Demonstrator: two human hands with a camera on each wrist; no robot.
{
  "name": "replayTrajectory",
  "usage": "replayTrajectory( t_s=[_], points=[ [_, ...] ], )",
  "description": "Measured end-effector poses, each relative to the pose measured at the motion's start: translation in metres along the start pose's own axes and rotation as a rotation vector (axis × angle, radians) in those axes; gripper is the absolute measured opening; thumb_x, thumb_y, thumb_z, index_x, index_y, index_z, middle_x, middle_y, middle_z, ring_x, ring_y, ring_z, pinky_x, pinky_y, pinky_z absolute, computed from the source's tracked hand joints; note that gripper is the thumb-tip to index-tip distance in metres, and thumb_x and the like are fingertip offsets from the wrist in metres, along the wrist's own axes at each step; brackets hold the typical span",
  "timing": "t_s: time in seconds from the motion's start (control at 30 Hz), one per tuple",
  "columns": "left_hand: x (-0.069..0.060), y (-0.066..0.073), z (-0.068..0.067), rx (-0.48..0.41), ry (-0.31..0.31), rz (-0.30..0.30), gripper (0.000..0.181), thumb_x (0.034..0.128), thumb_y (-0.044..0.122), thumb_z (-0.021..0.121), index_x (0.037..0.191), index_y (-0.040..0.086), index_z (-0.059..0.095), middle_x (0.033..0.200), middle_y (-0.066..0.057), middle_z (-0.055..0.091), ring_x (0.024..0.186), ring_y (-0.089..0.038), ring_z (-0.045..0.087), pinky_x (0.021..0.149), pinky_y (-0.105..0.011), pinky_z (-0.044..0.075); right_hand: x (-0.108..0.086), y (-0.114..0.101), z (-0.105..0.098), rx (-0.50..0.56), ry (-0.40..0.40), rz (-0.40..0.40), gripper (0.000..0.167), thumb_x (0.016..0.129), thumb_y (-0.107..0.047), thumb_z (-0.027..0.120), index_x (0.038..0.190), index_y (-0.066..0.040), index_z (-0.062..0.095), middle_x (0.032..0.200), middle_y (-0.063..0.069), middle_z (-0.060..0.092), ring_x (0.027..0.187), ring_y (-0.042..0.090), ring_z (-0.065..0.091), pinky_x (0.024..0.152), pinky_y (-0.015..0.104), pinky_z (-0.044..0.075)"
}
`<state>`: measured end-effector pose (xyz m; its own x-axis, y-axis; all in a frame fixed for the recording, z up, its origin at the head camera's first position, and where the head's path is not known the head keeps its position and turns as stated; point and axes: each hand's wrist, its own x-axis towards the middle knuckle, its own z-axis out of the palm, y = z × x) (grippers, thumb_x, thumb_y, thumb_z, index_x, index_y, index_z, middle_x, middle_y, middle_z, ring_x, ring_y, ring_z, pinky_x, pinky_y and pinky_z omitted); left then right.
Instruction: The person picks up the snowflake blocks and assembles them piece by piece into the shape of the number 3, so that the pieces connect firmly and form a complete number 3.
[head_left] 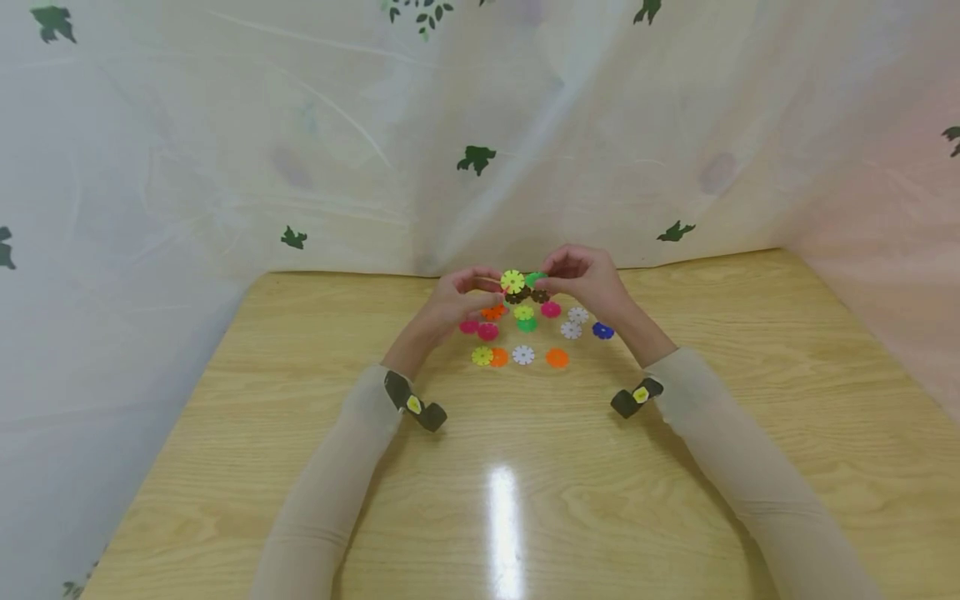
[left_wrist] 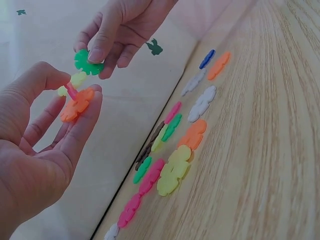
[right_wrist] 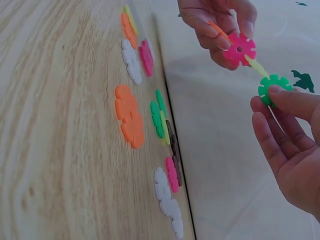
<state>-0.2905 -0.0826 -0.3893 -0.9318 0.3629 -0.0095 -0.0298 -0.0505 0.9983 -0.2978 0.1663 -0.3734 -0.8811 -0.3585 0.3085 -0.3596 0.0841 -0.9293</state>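
Observation:
Above the far part of the table, my left hand [head_left: 452,307] pinches a small chain of notched plastic snowflake discs. An orange disc [left_wrist: 77,106] lies against its fingers, slotted to a pink disc [right_wrist: 239,49]. A yellow disc [head_left: 512,282] joins the pink one and points toward my right hand [head_left: 592,283]. Thumb and fingers of that hand pinch a green disc [right_wrist: 275,90], whose edge meets the yellow disc. Whether the green and yellow slots are fully interlocked, I cannot tell.
Several loose discs lie flat below the hands: a white one [head_left: 523,355], an orange one [head_left: 557,357], a blue one [head_left: 603,331] and a yellow one [head_left: 482,356] overlapping another orange. Brown discs [head_left: 540,296] lie near the table's back edge, before a patterned curtain [head_left: 360,167].

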Motion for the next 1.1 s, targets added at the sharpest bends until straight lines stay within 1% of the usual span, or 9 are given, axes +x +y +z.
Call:
replayTrajectory(
  t_s=[0.13,0.2,0.27,0.4,0.47,0.63,0.8,0.9,1.1],
  points=[
    [-0.0002,0.0006,0.0004,-0.006,0.008,-0.008,0.031,0.0921,-0.007,0.067,0.122,0.000,0.062,0.106,-0.005,0.065,0.089,-0.016,0.069,0.079,-0.035,0.065,-0.0004,-0.0007,0.0002,-0.010,0.005,-0.003,0.015,0.091,0.002,0.072,0.103,0.009,0.066,0.089,-0.002,0.073,0.078,0.015,0.073,0.073,0.027,0.064],
    [-0.0003,0.0013,0.0006,-0.002,0.008,-0.013,0.031,0.0924,-0.007,0.067,0.122,0.000,0.063,0.106,-0.006,0.065,0.090,-0.017,0.069,0.080,-0.036,0.065,-0.0005,-0.0013,0.0002,-0.027,0.008,-0.003,0.015,0.091,0.002,0.073,0.102,0.009,0.067,0.090,-0.002,0.073,0.078,0.014,0.073,0.073,0.028,0.064],
    [-0.0006,0.0020,0.0008,0.008,0.007,-0.019,0.030,0.0926,-0.006,0.068,0.122,0.001,0.063,0.106,-0.005,0.065,0.091,-0.017,0.068,0.080,-0.036,0.065,-0.0007,-0.0020,0.0004,-0.035,0.005,0.000,0.015,0.091,0.001,0.073,0.102,0.009,0.067,0.091,0.002,0.074,0.078,0.015,0.073,0.073,0.029,0.064],
    [-0.0010,0.0028,0.0008,0.034,0.001,-0.026,0.030,0.0931,-0.003,0.069,0.122,0.002,0.064,0.107,-0.005,0.066,0.093,-0.017,0.068,0.076,-0.030,0.064,-0.0011,-0.0031,0.0008,-0.041,-0.009,0.009,0.016,0.091,0.000,0.074,0.103,0.009,0.068,0.095,0.015,0.074,0.078,0.015,0.074,0.072,0.028,0.064],
    [-0.0012,0.0030,0.0008,0.037,-0.002,-0.025,0.030,0.0932,-0.002,0.069,0.123,0.003,0.064,0.107,-0.005,0.067,0.092,-0.017,0.069,0.075,-0.028,0.064,-0.0010,-0.0034,0.0009,-0.040,-0.013,0.006,0.016,0.091,0.000,0.073,0.103,0.010,0.068,0.095,0.018,0.073,0.077,0.015,0.074,0.072,0.028,0.064],
    [-0.0016,0.0026,0.0007,0.017,-0.008,-0.014,0.034,0.0933,-0.002,0.069,0.127,0.001,0.064,0.107,-0.005,0.067,0.091,-0.017,0.069,0.076,-0.030,0.064,-0.0011,-0.0038,0.0008,-0.038,-0.015,-0.011,0.014,0.092,0.002,0.072,0.102,0.010,0.068,0.093,0.010,0.074,0.077,0.015,0.073,0.072,0.027,0.064],
    [-0.0017,0.0024,-0.0008,0.036,-0.012,-0.011,0.035,0.0932,0.000,0.070,0.128,0.003,0.065,0.107,-0.004,0.069,0.093,-0.017,0.070,0.081,-0.032,0.064,-0.0015,-0.0034,0.0000,-0.037,-0.011,-0.023,0.009,0.091,0.002,0.073,0.099,0.007,0.071,0.093,0.013,0.074,0.077,0.015,0.073,0.074,0.026,0.063],
    [-0.0021,0.0024,-0.0018,0.061,-0.018,-0.007,0.036,0.0935,0.003,0.071,0.129,0.004,0.066,0.106,-0.003,0.069,0.094,-0.016,0.070,0.084,-0.032,0.063,-0.0016,-0.0030,-0.0006,-0.037,-0.007,-0.027,0.009,0.090,0.004,0.073,0.098,0.008,0.072,0.092,0.011,0.075,0.077,0.015,0.073,0.075,0.026,0.063],
    [-0.0038,0.0042,-0.0020,0.062,-0.034,0.010,0.038,0.0937,0.003,0.071,0.131,0.001,0.065,0.101,0.000,0.071,0.094,-0.015,0.072,0.081,-0.030,0.063,-0.0014,-0.0030,-0.0013,-0.043,0.002,-0.034,0.012,0.089,0.004,0.073,0.098,0.011,0.071,0.090,0.008,0.076,0.076,0.014,0.073,0.074,0.025,0.063]
  ],
)
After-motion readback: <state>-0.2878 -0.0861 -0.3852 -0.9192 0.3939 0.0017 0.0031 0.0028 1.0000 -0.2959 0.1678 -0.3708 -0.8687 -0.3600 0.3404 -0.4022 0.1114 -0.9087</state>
